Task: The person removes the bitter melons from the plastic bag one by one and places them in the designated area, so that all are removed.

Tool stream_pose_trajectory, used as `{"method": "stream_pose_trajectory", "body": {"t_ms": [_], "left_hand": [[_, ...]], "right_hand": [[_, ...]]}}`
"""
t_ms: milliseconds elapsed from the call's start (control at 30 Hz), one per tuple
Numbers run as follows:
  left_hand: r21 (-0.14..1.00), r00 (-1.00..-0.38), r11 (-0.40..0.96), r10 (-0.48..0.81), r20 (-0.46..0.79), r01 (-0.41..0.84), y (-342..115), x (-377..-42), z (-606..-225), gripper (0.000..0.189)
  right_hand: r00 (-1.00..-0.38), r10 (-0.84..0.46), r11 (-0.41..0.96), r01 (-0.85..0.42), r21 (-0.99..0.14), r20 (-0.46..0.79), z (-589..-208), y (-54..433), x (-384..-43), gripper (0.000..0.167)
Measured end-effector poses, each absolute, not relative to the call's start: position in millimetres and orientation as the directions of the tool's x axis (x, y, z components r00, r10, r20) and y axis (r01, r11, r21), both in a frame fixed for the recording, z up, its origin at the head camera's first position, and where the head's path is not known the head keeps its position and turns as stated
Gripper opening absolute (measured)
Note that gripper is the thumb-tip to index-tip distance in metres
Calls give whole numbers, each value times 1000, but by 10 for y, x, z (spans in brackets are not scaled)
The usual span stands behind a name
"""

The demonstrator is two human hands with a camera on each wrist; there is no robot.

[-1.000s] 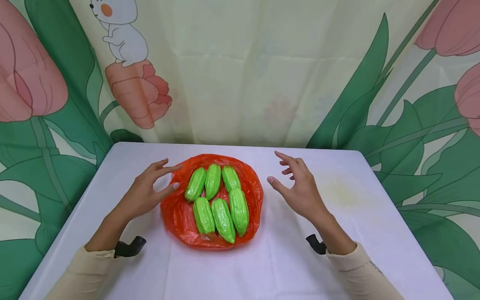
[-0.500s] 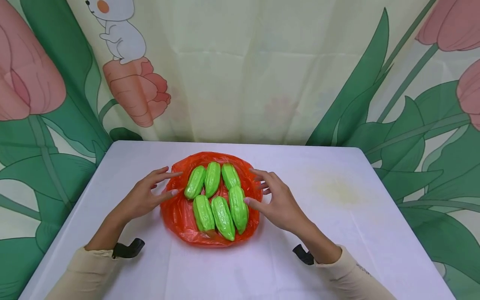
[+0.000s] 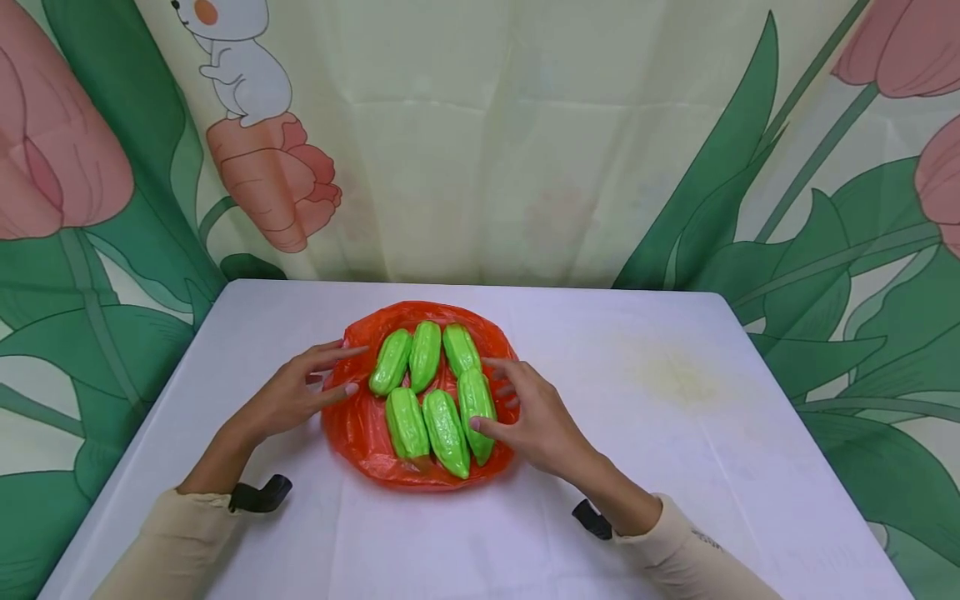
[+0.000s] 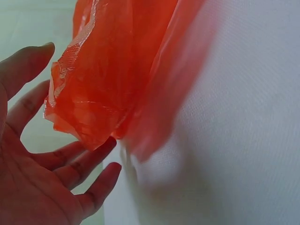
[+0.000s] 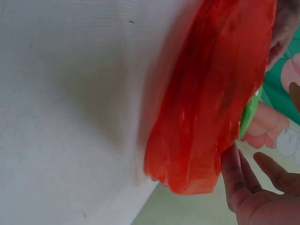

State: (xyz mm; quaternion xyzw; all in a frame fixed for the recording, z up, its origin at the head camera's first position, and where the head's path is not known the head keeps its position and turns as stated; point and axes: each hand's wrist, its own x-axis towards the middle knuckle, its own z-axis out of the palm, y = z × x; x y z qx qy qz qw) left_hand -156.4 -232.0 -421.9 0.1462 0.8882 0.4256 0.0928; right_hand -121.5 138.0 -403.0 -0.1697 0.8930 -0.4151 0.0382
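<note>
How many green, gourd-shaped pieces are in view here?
6, in the red plastic: far-left piece, far-middle piece and far-right piece at the back; near-left piece, near-middle piece and near-right piece in front. More could be hidden beneath.

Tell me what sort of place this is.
Likely a staged indoor spot rather than a working kitchen: a curtain printed with large tulips hangs behind a white-covered table, which bears only a red plastic bag with green gourd-like pieces.

A cream cloth (image 3: 555, 150) printed with large pink tulips (image 3: 67, 150) hangs behind a white table (image 3: 607, 367).
</note>
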Motion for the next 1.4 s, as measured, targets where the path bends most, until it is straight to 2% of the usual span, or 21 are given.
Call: {"method": "stream_pose_trajectory", "body": {"t_ms": [267,700,867,1100,1400], "left_hand": [[816,-929,546,370,-35,187,-2336,-1592,-4271,60],[819,-950,567,295,-104,86,-2293,-1638,-4321,62],[827,-954,559,274,-120,57,-2292,-1641,-4321,60],[838,-954,541,284,-95,77,-2289,-1640,-4333,54],[818,-959,569,270,-83,89,-2270,-1627,-4328,53]], "right_hand": [[-947,-319,677,-245,-694,24,-4133,1318,-1229,79],[-937,-348,720,-293,-629,37,-4226,1304,-1229,82],[-930,-365,707,-305,-638,39,-4230,1302,-1215,78],[-925,-375,683,-324,-654,66,-4226,1310,-1220,72],[-925,-366,620,-323,-715,101,-4194,1347,-1226,71]]}}
